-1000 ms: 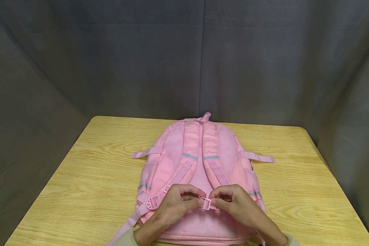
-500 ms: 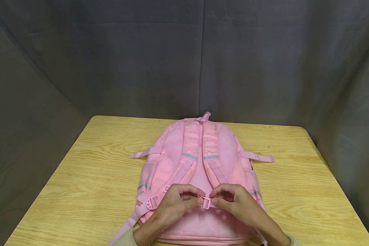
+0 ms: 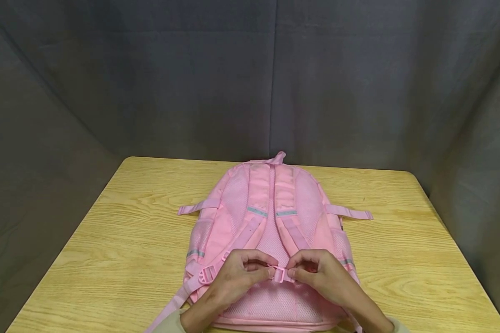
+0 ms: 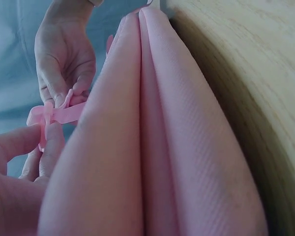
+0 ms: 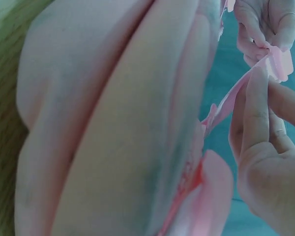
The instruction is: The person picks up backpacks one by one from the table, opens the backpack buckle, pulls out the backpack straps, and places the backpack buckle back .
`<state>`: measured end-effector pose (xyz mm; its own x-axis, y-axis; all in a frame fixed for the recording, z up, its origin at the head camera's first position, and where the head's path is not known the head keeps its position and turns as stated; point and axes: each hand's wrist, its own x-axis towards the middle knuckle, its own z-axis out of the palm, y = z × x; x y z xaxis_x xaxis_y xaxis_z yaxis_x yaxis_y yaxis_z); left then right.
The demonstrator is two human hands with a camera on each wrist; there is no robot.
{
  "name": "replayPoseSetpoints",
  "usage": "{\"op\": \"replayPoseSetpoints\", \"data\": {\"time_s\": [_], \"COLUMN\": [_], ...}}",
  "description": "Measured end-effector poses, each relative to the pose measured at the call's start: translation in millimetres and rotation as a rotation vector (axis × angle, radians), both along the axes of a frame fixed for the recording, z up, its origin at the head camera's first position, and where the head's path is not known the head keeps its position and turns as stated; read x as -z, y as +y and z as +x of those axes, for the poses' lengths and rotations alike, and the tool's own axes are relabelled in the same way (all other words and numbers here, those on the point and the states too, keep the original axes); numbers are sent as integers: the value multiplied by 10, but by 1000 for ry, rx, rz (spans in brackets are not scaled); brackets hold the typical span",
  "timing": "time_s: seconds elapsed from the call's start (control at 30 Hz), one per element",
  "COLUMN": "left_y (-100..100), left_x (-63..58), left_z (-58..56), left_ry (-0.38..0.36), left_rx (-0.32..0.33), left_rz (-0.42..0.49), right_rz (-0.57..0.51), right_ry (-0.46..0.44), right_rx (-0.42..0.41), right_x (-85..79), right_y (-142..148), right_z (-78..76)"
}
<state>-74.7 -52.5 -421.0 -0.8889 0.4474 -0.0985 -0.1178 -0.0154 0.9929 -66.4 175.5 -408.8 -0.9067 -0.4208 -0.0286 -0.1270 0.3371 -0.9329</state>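
Note:
A pink backpack [image 3: 271, 231] lies on the table, its shoulder straps facing up. Over its lower part, my left hand [image 3: 238, 278] pinches a small pink plastic buckle [image 3: 279, 274] between thumb and fingers. To the right of the buckle, my right hand [image 3: 324, 276] pinches a pink webbing strap that runs into it. In the right wrist view, the strap [image 5: 231, 101] stretches from the bag's side past the right hand's fingers to the buckle. The left wrist view shows both hands close together around the buckle [image 4: 37, 115]. How the webbing passes through the buckle is partly hidden by fingers.
A wooden table [image 3: 121, 240] carries the bag. Another buckle [image 3: 207, 274] on a loose strap lies at the bag's lower left. Short side straps [image 3: 354, 213] stick out on both sides. Dark grey curtains [image 3: 191, 92] stand behind and beside the table.
My right hand has shifted slightly right, away from the buckle, along the strap. The buckle has moved slightly left. My left hand and the backpack stay almost still.

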Motion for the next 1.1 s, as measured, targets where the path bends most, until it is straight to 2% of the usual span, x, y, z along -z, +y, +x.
{"op": "replayPoseSetpoints", "data": {"time_s": [0.57, 1.1], "left_y": [7, 8], "left_x": [49, -7], "left_z": [-3, 23], "left_ry": [-4, -2], "left_rx": [29, 13], "left_rz": [48, 12], "right_rz": [-57, -26], "right_ry": [-3, -79], "right_rx": [-20, -3], "right_x": [-6, -34], "right_y": [-46, -19], "right_z": [8, 13]}}
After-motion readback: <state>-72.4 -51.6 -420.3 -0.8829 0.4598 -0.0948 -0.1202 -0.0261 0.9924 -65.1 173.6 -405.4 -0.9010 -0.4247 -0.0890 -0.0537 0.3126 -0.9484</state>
